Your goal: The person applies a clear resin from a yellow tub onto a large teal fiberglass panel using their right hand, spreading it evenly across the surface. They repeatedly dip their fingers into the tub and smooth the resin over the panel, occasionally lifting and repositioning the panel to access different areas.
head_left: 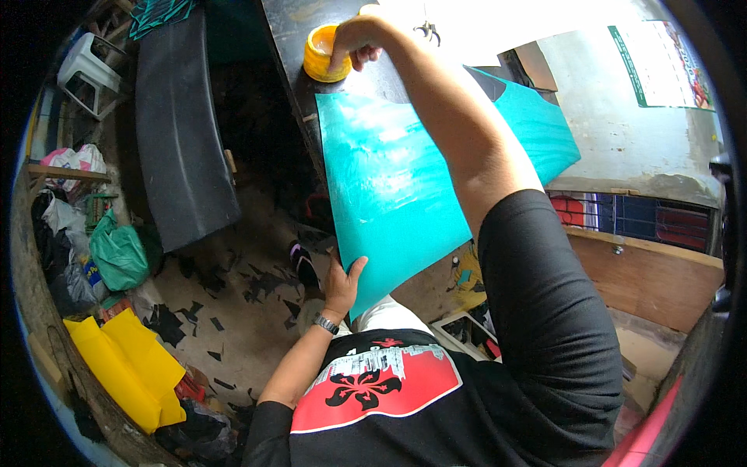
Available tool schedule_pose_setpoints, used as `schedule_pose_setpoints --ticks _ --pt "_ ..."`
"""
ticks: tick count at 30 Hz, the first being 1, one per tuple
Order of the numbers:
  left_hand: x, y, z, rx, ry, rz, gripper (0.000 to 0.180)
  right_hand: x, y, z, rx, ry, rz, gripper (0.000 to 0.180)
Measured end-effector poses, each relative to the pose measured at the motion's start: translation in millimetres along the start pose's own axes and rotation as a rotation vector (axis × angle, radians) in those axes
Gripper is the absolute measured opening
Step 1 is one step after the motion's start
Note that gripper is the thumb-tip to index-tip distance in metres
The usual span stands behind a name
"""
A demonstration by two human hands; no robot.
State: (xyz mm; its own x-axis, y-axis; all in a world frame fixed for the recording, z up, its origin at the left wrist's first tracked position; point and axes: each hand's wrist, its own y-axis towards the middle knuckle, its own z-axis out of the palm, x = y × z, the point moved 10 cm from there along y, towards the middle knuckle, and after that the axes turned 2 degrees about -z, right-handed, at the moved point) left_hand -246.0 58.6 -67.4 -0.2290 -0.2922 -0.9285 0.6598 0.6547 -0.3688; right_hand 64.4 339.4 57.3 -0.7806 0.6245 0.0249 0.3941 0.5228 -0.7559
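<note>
A large teal sheet (pixel 389 202) lies across the dark worktable (pixel 292 43) and hangs over its near edge toward my lap. Glossy, whitish streaks cover its upper left part. My left hand (pixel 342 286) grips the sheet's lower left edge, thumb on top and fingers along the side. At the table's far left, my right hand (pixel 358 45) is at the mouth of a yellow tub (pixel 320 61) holding something pale. Its fingers are curled and point downward; whatever they hold is hidden. My right forearm crosses above the sheet and covers part of it.
Scissors (pixel 427 31) lie beyond my right wrist. A long black padded bench (pixel 183 132) stands left, near a white plastic stool (pixel 93 74). Dark scraps litter the floor (pixel 257 311). Plastic bags, including a green bag (pixel 118 253), and yellow sheeting (pixel 132 366) crowd the left side.
</note>
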Motion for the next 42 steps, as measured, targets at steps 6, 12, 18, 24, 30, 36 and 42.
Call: schedule_pose_setpoints --ticks 6,12,18,24,30,36,42 --pt "3.1 2.4 2.5 0.052 0.065 -0.050 0.066 -31.6 -4.8 -5.4 -0.137 0.268 -0.120 0.066" --pt "12.7 5.1 -0.7 -0.002 0.087 -0.072 0.064 -68.7 -60.5 102.0 -0.150 0.413 -0.547 0.076" --pt "12.4 6.5 1.1 0.056 0.123 -0.053 0.071 -241.2 -192.1 215.3 -0.860 0.678 -0.400 0.061" --pt "14.9 8.2 1.0 0.087 0.160 -0.064 0.072 -378.1 -203.1 323.5 -0.687 0.235 0.352 0.081" --pt "16.4 7.5 -1.7 0.089 0.181 -0.070 0.071 -358.5 -189.4 316.7 -0.763 0.037 0.139 0.092" --pt "8.8 8.5 1.8 0.077 0.168 -0.046 0.069 -266.8 -191.3 310.5 -0.701 -0.027 -0.090 0.098" --pt "12.0 -0.5 -0.5 0.239 0.110 -0.124 0.075 -102.4 -199.0 317.9 -0.777 0.120 -0.383 0.103"
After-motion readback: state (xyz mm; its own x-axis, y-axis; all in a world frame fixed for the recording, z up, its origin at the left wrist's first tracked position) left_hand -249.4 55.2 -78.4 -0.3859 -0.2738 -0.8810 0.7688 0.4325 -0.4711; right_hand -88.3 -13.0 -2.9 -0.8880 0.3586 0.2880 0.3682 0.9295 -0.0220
